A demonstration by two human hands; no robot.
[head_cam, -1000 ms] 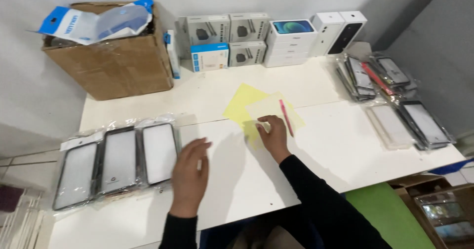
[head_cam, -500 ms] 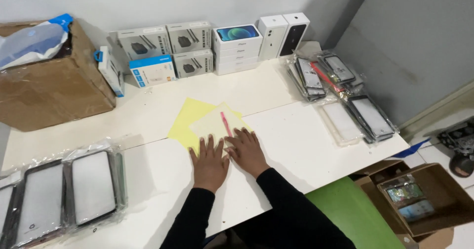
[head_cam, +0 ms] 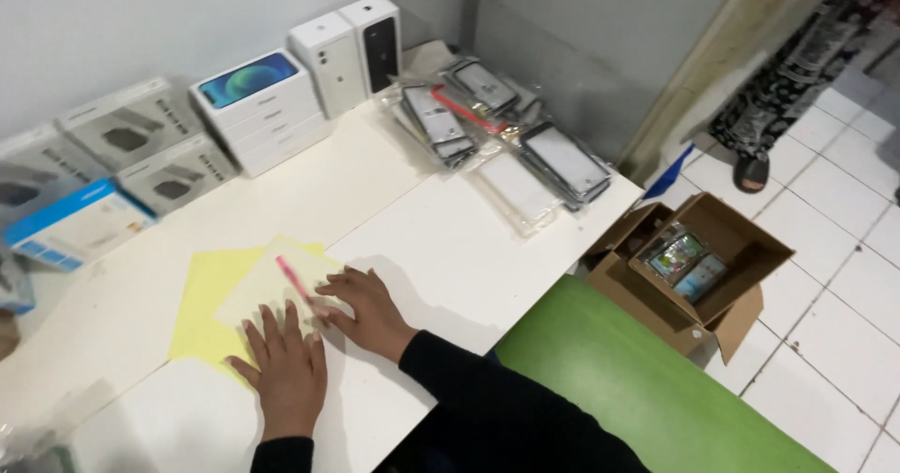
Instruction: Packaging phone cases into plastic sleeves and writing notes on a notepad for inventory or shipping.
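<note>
I had both hands flat and open on the desk, gripping nothing: my left hand point(head_cam: 284, 372) pressed on the near edge of the yellow paper sheets point(head_cam: 211, 290), my right hand point(head_cam: 367, 311) just beside it on their right corner. The pink pen point(head_cam: 294, 281) lay loose on the sheets, just beyond my fingertips. I judged that any sideways push of my right hand could roll the pen away or skew the top sheet. The sheets looked thin and pale, two overlapping at an angle, lying flat on the white table point(head_cam: 450, 248).
</note>
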